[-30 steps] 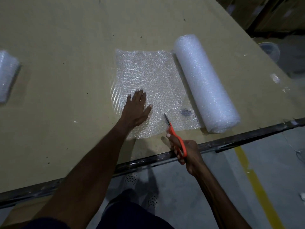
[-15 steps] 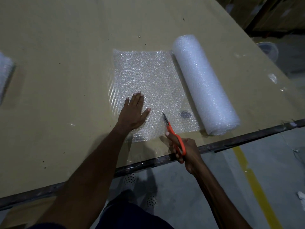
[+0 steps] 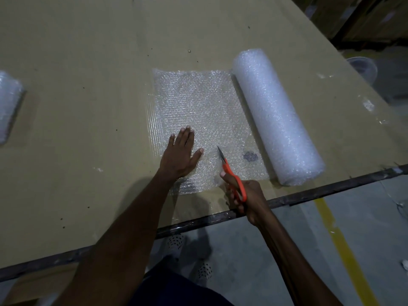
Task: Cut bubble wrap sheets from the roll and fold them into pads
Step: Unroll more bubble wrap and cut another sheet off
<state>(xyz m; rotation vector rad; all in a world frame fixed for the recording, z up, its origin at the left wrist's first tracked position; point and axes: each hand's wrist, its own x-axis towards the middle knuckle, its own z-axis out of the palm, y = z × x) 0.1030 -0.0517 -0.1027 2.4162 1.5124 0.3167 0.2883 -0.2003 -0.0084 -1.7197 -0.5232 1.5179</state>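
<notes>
- Since half a second ago the scissors have pushed a little farther into the sheet from its near edge, while the left hand has stayed pressed on the same spot.
- Nearest, below the desk edge, lie a grey floor with a yellow line, and the person's light, dotted shoes show under dark clothing.
- The right hand hovers over the dark metal rim of the desk; its fingers are curled through and around the orange handles, gripping the scissors.
- The scissor blades point away from the person and slightly left, with the tip over the near part of the sheet; how far apart the blades stand cannot be told.
- Left of the blades, the left hand lies flat with straight fingers and the thumb spread, palm down on the bubble wrap sheet.
- The sheet is spread flat on the brown desk, its right side running into the roll.
- A dark round mark shows through the sheet near the roll's near end.
- The bubble wrap roll lies on its side, right of the sheet, angled from near right to far left.
- At the far left edge of the view, another bubble wrap bundle rests on the desk, well apart from the sheet.
- Beyond the desk's far right corner stands a clear round container, against a dim background.
</notes>
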